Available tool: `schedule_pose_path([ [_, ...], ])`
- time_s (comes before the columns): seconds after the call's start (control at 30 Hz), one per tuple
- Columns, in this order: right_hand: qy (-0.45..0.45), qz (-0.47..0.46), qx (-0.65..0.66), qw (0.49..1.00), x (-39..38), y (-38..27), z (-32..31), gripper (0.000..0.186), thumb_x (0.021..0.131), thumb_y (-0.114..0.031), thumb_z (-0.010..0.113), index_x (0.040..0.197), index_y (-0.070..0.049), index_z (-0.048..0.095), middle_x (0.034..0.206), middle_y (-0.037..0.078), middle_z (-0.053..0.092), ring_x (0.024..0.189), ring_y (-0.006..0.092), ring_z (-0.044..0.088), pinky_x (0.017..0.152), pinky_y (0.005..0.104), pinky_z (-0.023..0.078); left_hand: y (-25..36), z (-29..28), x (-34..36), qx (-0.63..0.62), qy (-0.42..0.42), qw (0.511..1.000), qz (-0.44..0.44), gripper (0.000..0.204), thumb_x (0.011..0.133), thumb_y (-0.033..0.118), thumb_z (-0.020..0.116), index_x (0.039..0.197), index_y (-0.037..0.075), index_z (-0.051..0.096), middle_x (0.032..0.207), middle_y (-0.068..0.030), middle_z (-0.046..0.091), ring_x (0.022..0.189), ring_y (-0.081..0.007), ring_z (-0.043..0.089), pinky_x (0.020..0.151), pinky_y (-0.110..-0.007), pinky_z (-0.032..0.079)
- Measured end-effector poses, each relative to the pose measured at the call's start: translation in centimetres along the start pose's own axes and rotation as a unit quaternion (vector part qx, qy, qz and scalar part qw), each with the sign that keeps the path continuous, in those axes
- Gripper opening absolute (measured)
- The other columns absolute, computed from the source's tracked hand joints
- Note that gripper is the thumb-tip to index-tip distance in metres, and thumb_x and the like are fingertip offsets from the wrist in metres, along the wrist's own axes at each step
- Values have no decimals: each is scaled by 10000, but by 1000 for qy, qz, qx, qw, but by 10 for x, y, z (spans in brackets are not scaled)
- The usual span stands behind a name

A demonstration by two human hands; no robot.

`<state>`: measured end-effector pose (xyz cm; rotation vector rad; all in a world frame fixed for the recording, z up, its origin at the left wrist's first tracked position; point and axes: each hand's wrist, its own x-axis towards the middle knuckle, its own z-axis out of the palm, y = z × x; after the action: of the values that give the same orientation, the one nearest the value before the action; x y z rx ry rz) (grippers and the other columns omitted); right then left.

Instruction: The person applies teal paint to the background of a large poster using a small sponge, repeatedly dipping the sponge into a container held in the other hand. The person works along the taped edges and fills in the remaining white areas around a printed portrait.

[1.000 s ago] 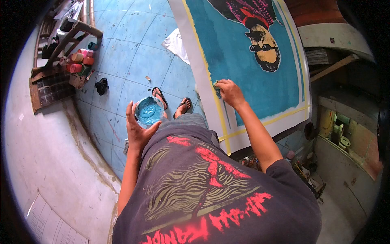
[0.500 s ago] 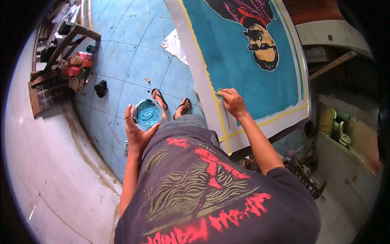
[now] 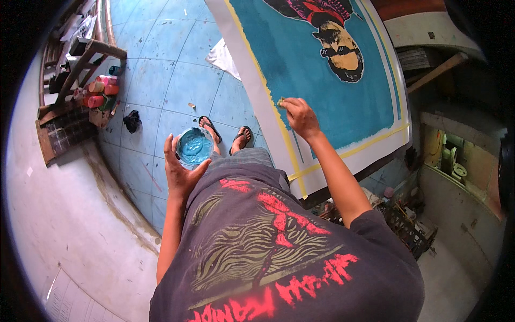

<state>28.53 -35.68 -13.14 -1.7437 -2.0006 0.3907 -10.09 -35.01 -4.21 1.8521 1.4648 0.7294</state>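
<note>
My left hand (image 3: 182,174) is wrapped round a round, clear-looking tub of thick blue paint (image 3: 195,147), held in front of my legs. In my right hand (image 3: 302,117) a small yellowish-green sponge (image 3: 281,102) is pinched between the fingertips. It touches the painting (image 3: 311,110) at the left border, where the blue-green ground meets the yellow masking tape (image 3: 264,86). Most of the sponge is hidden by my fingers. Upside down to me, the painting shows a portrait (image 3: 341,51) with black pixelated glasses. Along the lower left edge a narrow strip beside the tape is also painted blue.
Bright paint bottles (image 3: 102,91) crowd a wooden stand (image 3: 64,126) at left. A black crumpled bag (image 3: 131,122) and a white sheet (image 3: 224,58) lie on the blue tiled floor (image 3: 155,80). A dark crate (image 3: 416,231) holds clutter below the painting's right side.
My right hand has moved with the sponge up and slightly left along the taped border. The view has shifted a little. My left hand still holds the tub.
</note>
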Motion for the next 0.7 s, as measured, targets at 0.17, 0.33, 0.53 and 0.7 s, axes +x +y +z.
schedule_pose_path([
  [0.17, -49, 1, -9, 999, 19, 10, 7, 225, 825, 4, 615, 1017, -64, 710, 1094, 75, 704, 989, 298, 651, 869, 405, 550, -3, 0, -1, 5, 1, 1000, 0, 1158, 640, 235, 941, 1529, 77, 216, 1339, -229, 554, 1209, -338, 582, 1043, -431, 456],
  [0.33, -42, -13, -13, 999, 21, 22, 12, 233, 822, 2, 616, 1015, -82, 716, 1086, 60, 708, 984, 298, 655, 859, 401, 556, -5, 3, -3, -11, 13, 1000, -16, 1156, 646, 272, 942, 1530, 84, 221, 1333, -206, 564, 1200, -334, 586, 1028, -433, 463],
  [0.53, -22, -16, -13, 1000, 37, 22, 13, 232, 827, 2, 613, 1024, -70, 711, 1082, 60, 712, 985, 298, 656, 865, 396, 555, -6, 3, -3, 18, 23, 999, -16, 1151, 640, 299, 943, 1523, 72, 239, 1331, -193, 565, 1195, -335, 585, 1026, -436, 459],
  [0.7, -28, -13, -18, 999, 68, 31, 19, 207, 850, 6, 593, 1000, -60, 720, 1091, 73, 712, 991, 302, 657, 878, 399, 547, -3, 2, -3, 37, 17, 999, -24, 1161, 634, 262, 943, 1524, 63, 224, 1348, -228, 538, 1226, -349, 568, 1049, -435, 451],
])
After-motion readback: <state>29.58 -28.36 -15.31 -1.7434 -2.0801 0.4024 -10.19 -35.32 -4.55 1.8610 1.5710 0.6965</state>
